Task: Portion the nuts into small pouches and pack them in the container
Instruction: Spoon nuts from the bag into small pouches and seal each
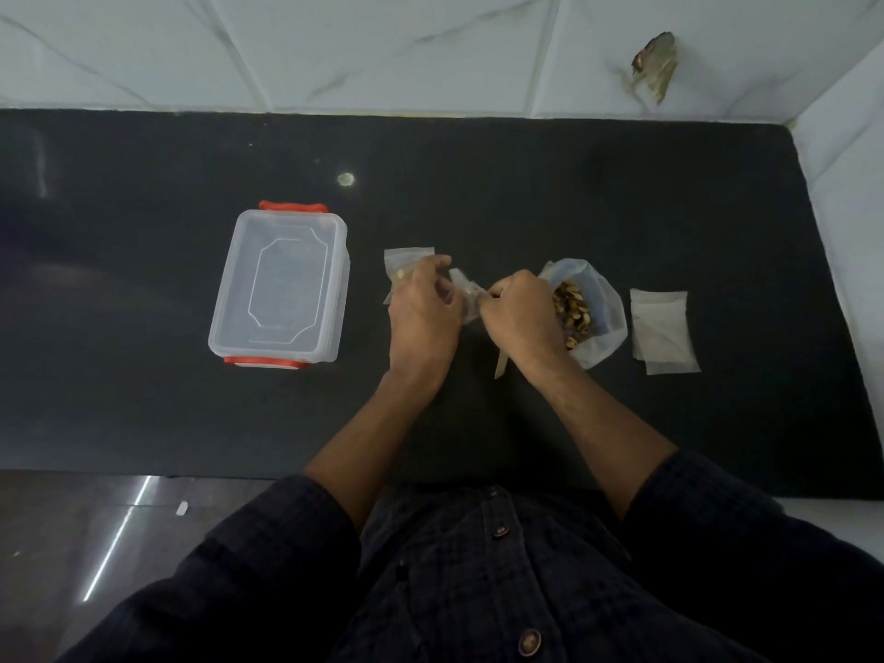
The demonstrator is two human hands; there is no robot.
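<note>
Head view, nearest first: dark checked shirt (478,590) with brown buttons, sleeves pushed back, bare forearms reaching forward. At lower left, glossy floor (71,543) with a streak of reflected light and a small pale scrap. Beyond the shirt, black stone counter (143,423), matte, spreading wide to both sides.

Mid-counter, both hands close together over a small clear pouch (466,296). Left hand (423,313) with fingers curled, pinching the pouch's left side. Right hand (519,313) likewise curled, pinching the right side, with a pale stick-like handle (501,365) poking out beneath the palm; hard to say what sort of tool. Behind the left hand, another small pouch (406,260) lying flat, partly hidden. Just right of the right hand, open plastic bag (600,323) with nuts (571,311) inside. Further right, stack of flat empty pouches (662,330) on the counter. Well to the left, clear container (280,284) with orange clips at both ends, lid on, apart from the hands.

Farther back, small pale round spot (346,179) on the stone. Beyond the counter's far edge, white marble-veined wall tiles (382,50), turning the corner at right; brownish crumpled scrap (655,64) stuck to the wall near that corner.
</note>
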